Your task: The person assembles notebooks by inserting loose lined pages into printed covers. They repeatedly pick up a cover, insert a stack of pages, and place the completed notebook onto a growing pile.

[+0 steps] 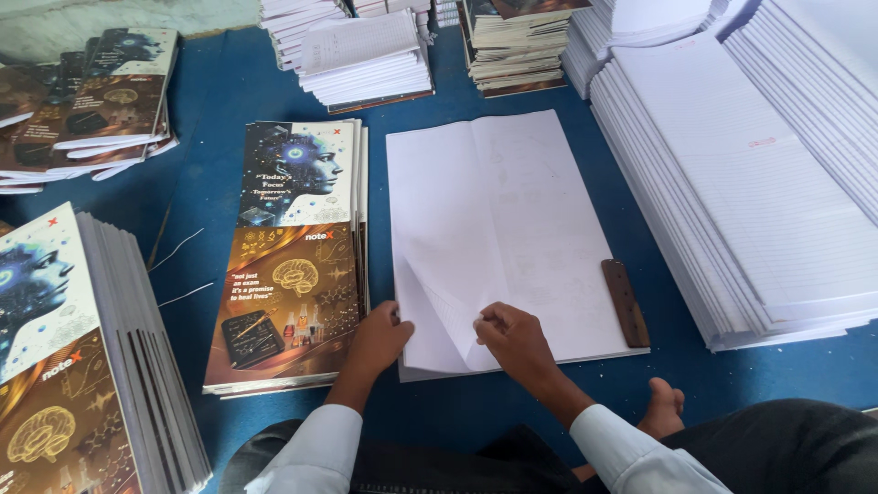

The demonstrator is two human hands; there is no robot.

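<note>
At the lower centre of the frame, the right hand [514,337] pinched the near corner of the top white sheet [445,311], its grip closed on the paper so that the corner curled up and folded back, showing faint ruled lines underneath. Just left of it, the left hand [380,337] rested with curled fingers at the near left edge of the same pile, between that pile and the printed covers beside it; whether its grip held anything could not be told. The lifted sheet belonged to a flat stack of white paper [512,220] lying in the middle of the frame on a blue floor covering [210,119]. A dark brown wooden strip [626,302] lay along the right edge of that stack. Directly left of the stack sat a pile of printed covers [297,247], each showing a blue head above a golden brain. At the lower left stood a taller pile of covered notebooks [91,366] with the same design, and more covers [91,101] lay fanned at the upper left. A broad, tall stack of ruled sheets [759,192] filled the right side, with further bundles of paper [366,50] along the top edge. A bare foot [662,407] showed just right of the right forearm.
</note>
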